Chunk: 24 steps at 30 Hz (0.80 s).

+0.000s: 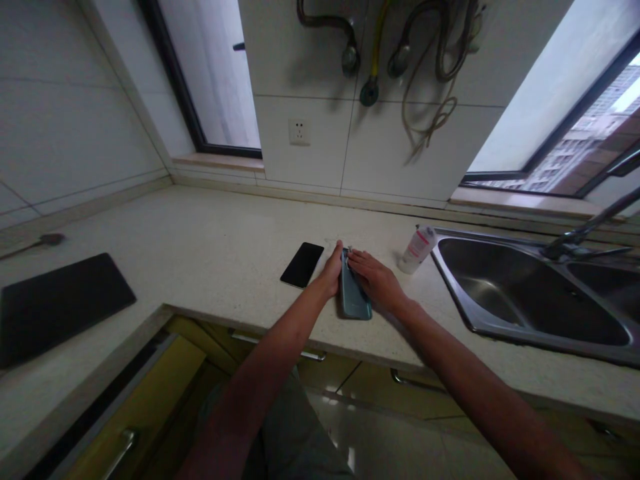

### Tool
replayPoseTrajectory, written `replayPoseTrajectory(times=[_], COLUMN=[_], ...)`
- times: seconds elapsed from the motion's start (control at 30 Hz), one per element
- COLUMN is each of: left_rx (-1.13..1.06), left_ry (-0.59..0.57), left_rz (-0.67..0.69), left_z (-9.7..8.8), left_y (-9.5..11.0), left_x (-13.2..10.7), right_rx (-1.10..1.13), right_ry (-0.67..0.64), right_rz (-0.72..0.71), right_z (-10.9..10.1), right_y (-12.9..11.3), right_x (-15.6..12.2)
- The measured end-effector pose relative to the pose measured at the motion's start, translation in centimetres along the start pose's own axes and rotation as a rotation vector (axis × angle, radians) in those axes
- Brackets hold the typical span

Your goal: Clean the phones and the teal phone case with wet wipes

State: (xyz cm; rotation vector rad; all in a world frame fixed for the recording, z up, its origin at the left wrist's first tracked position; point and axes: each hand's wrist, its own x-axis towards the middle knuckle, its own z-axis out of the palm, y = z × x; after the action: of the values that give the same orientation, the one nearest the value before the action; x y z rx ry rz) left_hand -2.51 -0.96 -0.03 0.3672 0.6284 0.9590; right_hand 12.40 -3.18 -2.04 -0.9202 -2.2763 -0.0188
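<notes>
A blue-green smartphone point(356, 300) lies back side up on the pale counter, its lower end toward me. My left hand point(332, 268) grips its upper left edge, thumb side up. Across the upper part of the phone's back rests my right hand point(374, 275), fingers together and pressed down. A small whitish bit shows at those fingertips; what it is, I cannot make out. Just left of my left hand lies a black-screened phone point(302, 265), face up. A white bottle with pink print point(418, 250) leans to the right of my right hand.
At the right, a steel double sink point(493, 277) with a faucet point(575, 237) is set into the counter point(215, 247). A dark flat panel point(65, 303) lies at the left. Behind are a wall socket point(299, 132), hanging hoses and two windows. Drawers with metal handles sit below the front edge.
</notes>
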Motion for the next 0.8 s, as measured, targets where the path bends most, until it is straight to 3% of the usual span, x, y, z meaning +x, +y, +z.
replayPoseTrajectory(times=[0.2, 0.33, 0.47, 0.6, 0.7, 0.8], left_rx=[-0.023, -0.056, -0.067, -0.07, -0.076, -0.083], left_ry=[0.003, 0.036, 0.095, 0.086, 0.052, 0.047], left_rz=[-0.026, -0.041, 0.061, 0.106, 0.132, 0.121], left_z=[0.0, 0.4, -0.1, -1.0, -1.4, -1.5], left_y=[-0.2, 0.3, 1.1, 1.7, 1.8, 1.8], left_x=[-0.1, -0.5, -0.6, -0.3, -0.3, -0.3], right_rx=[0.245, 0.392, 0.575, 0.714, 0.728, 0.682], right_ry=[0.101, 0.095, 0.003, -0.166, -0.268, -0.305], right_rz=[0.023, 0.029, -0.009, 0.119, 0.185, 0.16], right_z=[0.6, 0.2, -0.6, -1.7, -2.7, -3.5], right_y=[-1.7, -2.4, -3.1, -3.7, -3.9, -3.5], right_x=[-0.1, -0.1, -0.1, -0.1, 0.0, 0.2])
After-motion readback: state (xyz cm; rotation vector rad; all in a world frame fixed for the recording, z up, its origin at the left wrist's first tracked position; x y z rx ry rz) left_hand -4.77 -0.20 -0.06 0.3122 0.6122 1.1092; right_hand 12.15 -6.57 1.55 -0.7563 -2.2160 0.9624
